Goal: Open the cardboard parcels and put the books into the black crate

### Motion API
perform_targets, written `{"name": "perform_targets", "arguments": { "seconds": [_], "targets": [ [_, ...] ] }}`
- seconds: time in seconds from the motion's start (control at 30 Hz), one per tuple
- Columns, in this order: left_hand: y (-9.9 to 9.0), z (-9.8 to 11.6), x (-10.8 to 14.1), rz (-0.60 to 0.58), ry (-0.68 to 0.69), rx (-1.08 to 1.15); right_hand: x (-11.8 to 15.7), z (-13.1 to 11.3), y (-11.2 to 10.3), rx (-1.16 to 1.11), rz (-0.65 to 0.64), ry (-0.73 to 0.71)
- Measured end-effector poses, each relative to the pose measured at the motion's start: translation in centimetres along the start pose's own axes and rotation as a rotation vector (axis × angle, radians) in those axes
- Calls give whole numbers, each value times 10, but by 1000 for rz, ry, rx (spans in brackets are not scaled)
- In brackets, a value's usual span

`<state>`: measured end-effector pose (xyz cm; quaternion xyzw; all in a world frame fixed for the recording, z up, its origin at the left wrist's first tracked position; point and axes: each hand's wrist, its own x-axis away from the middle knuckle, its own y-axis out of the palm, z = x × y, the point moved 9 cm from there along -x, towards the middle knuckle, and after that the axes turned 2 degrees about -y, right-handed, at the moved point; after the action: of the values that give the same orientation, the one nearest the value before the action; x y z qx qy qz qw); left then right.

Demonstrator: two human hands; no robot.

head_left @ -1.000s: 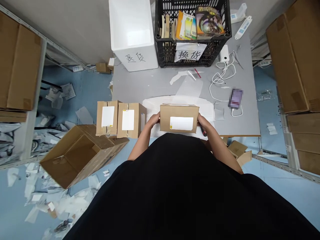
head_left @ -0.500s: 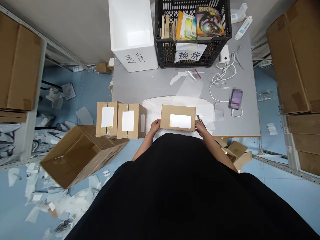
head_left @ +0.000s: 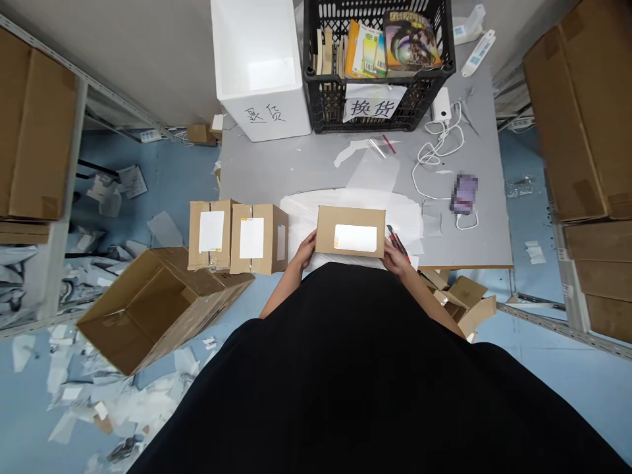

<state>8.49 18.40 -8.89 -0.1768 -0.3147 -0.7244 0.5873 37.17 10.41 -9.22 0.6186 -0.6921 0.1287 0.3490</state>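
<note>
In front of me is a brown cardboard box (head_left: pixel 326 232) with a white label, at the near edge of the table over white wrapping sheet (head_left: pixel 405 214). My left hand (head_left: pixel 307 250) grips its left end, and my right hand (head_left: pixel 394 257) grips the right end. The fingers are partly hidden behind the box. Just beside my right hand lies a dark utility knife (head_left: pixel 397 240) with red on it. To the left of my left hand stand two labelled cardboard boxes (head_left: pixel 267 253), side by side at the table edge.
A white foam bin (head_left: pixel 266 122) and a black crate (head_left: pixel 375 125) holding books stand at the table's back. On the right lie a phone (head_left: pixel 465 194) and white cables (head_left: pixel 434 155). A large open carton (head_left: pixel 162 309) and scattered packaging cover the floor at left.
The box between my hands has barely moved. My right hand has shifted slightly, and more of the knife beside it shows. The whole view has drifted a little.
</note>
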Motion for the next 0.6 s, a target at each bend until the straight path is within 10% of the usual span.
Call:
{"name": "perform_targets", "arguments": {
  "seconds": [0.6],
  "targets": [
    [-3,72,-7,103,-47,-691,19,-79,-4,36,116,163]
  ]
}}
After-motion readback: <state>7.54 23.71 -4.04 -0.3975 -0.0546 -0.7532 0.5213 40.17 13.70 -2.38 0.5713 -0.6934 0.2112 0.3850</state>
